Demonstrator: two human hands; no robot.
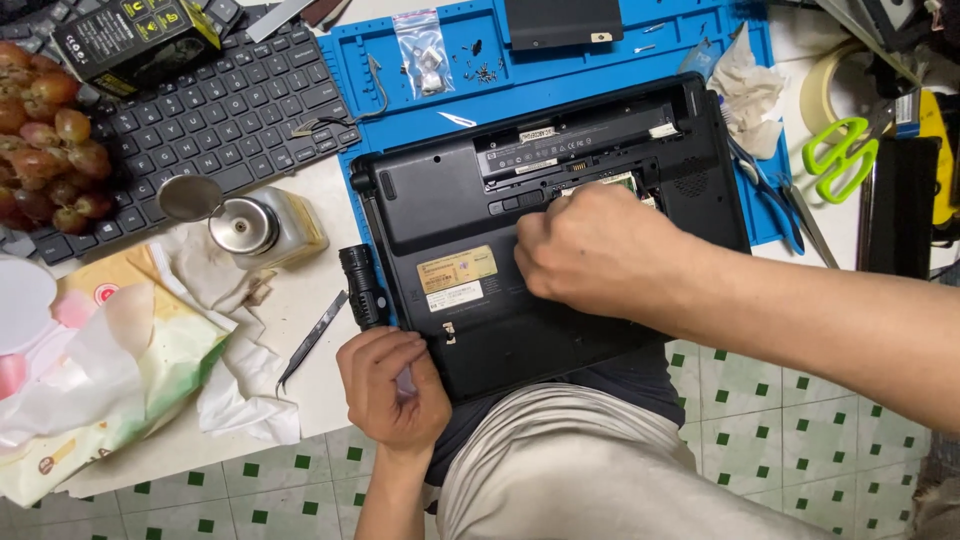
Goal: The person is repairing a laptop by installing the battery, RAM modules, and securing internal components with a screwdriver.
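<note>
The black plastic laptop [545,235] lies underside-up on the blue silicone repair mat [620,75], overhanging the surface edge. The left hand [392,385], its grip curled around a small black flashlight [364,287], lights the near corner. The right hand [590,250], fist closed, presses at the open bay; what it holds is hidden.

A white worktop [310,300] fills the upper part of the view; its near edge runs slantwise from the lower left up toward the middle; a blue mat [420,110] covers the worktop's far middle, reaching the far edge and stretching toward the right edge; below the near edge lies a floor [780,420] of pale tiles, each corner marked with a small green square, showing at the lower left and the lower right; the light is even and bright, with soft shadows on the worktop; no wall or window shows.
</note>
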